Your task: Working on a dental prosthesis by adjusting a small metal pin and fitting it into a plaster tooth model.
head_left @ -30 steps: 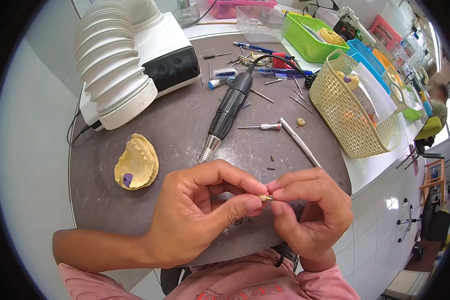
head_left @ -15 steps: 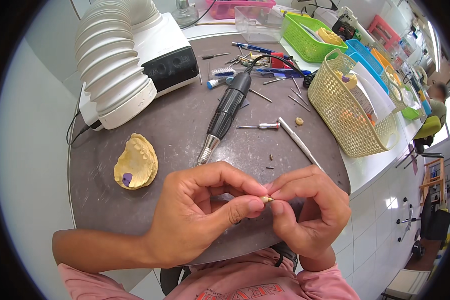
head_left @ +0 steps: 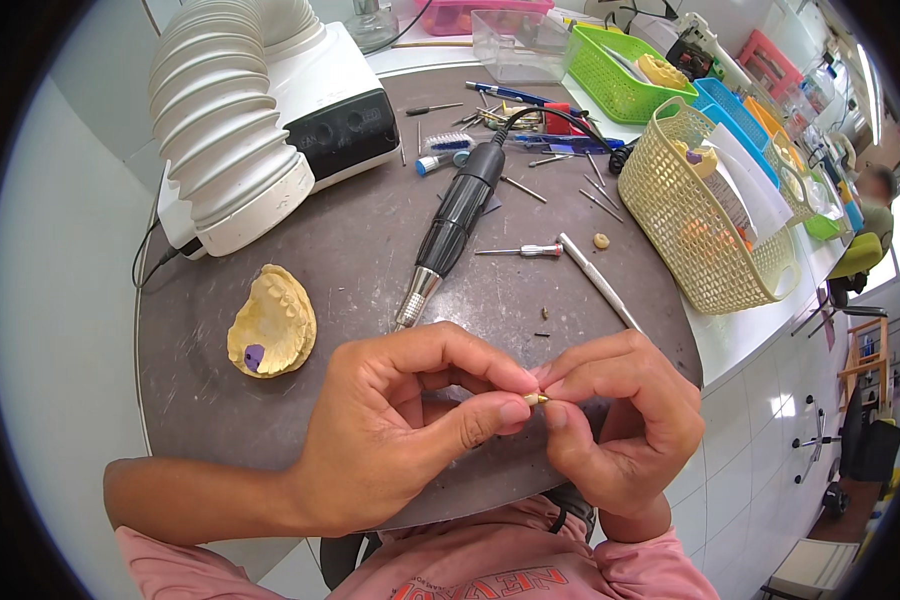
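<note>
Over the table (head_left: 200, 420), my left hand (head_left: 382, 428) pinching a pale piece (head_left: 532, 399), my right hand (head_left: 632, 412) its gold tip (head_left: 542, 398), handpiece (head_left: 458, 215) beyond.

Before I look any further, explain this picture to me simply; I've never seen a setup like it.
There is no robot here, just a person's two bare hands. The view comes from a wide fisheye camera worn on the head, looking down, so straight edges bend near the rim.

The left hand pinches a small pale piece with gold-coloured metal at its right end. The right hand's fingers meet that end; whether they grip it is hard to tell.

On the brown worktop, a yellowish tooth model with a purple patch lies to the left. Beyond the hands lie a black corded handpiece and a slim metal rod. At back left is a white machine with a ribbed hose.
</note>
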Demonstrator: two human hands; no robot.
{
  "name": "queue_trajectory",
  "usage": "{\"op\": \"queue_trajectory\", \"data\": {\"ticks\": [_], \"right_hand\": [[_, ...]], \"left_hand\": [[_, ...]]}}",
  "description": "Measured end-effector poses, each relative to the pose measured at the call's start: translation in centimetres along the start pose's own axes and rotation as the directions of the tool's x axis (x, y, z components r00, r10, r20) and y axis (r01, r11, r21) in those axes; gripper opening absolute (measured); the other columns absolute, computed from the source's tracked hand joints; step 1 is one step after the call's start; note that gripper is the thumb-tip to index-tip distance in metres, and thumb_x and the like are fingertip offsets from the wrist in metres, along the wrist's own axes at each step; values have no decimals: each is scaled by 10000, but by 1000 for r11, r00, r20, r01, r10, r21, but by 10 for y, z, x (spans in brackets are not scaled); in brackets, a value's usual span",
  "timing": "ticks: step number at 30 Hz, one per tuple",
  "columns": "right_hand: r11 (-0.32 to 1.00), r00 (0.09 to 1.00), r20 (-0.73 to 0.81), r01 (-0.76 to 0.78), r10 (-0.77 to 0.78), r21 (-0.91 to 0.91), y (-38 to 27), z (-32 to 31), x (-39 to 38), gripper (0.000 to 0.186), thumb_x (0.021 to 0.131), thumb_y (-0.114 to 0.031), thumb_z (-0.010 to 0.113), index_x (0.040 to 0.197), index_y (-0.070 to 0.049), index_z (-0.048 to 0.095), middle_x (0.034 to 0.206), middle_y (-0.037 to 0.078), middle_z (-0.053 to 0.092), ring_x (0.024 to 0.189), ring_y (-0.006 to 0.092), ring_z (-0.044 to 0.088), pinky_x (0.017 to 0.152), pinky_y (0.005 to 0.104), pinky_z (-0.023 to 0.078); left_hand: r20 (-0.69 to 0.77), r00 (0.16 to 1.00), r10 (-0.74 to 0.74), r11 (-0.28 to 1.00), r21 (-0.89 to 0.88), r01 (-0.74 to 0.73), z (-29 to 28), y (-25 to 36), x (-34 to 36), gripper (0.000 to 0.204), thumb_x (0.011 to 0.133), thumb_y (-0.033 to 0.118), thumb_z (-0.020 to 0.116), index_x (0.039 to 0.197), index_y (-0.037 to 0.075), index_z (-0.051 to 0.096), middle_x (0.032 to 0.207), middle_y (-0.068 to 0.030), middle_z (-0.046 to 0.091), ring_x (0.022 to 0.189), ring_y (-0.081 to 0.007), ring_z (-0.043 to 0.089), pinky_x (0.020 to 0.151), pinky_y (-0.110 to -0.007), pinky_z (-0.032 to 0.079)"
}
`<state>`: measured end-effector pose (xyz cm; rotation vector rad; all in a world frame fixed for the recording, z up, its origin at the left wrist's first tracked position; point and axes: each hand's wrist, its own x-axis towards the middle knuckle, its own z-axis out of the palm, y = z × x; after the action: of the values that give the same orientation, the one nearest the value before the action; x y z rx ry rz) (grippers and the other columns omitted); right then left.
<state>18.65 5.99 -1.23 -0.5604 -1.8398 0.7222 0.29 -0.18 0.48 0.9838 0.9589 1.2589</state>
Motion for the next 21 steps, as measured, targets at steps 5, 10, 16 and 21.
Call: {"op": "queue_trajectory", "data": {"ticks": [5, 10, 16, 21], "right_hand": [[999, 1000, 20, 10, -10, -36, -2, -1, 1, 183, 720, 49, 786, 875, -12, 710, 837, 110, 724, 699, 173, 708, 592, 273, 563], [998, 999, 42, -6, 8, -58, -2, -2, 3, 179, 733, 49, 786, 885, -7, 710, 831, 112, 723, 702, 187, 708, 607, 287, 561], [995, 996, 29, -88, 87, 40, -3, 0, 0, 169, 763, 62, 761, 918, 13, 719, 856, 133, 739, 747, 196, 718, 655, 292, 567], [965, 973, -75, -204, 219, 163, -6, 3, -5, 176, 789, 94, 733, 952, 30, 729, 890, 142, 749, 795, 202, 727, 708, 295, 573]], "left_hand": [[-22, 999, 25, 999, -34, -26, 1, -2, 0, 128, 903, -48, 739, 1026, -36, 706, 1058, -160, 712, 986, -201, 709, 873, -329, 616], [-35, 998, 50, 999, -10, -51, 2, -4, -1, 121, 905, -50, 735, 1023, -42, 710, 1047, -166, 717, 979, -202, 715, 866, -315, 616], [-40, 999, -33, 999, -10, 32, 0, 1, -1, 145, 940, -23, 708, 1076, -52, 670, 1052, -174, 722, 957, -217, 735, 866, -340, 636], [-39, 998, -45, 999, -15, 45, 0, 1, -2, 143, 953, -7, 698, 1082, -54, 657, 1042, -170, 724, 940, -223, 740, 862, -346, 642]]}}
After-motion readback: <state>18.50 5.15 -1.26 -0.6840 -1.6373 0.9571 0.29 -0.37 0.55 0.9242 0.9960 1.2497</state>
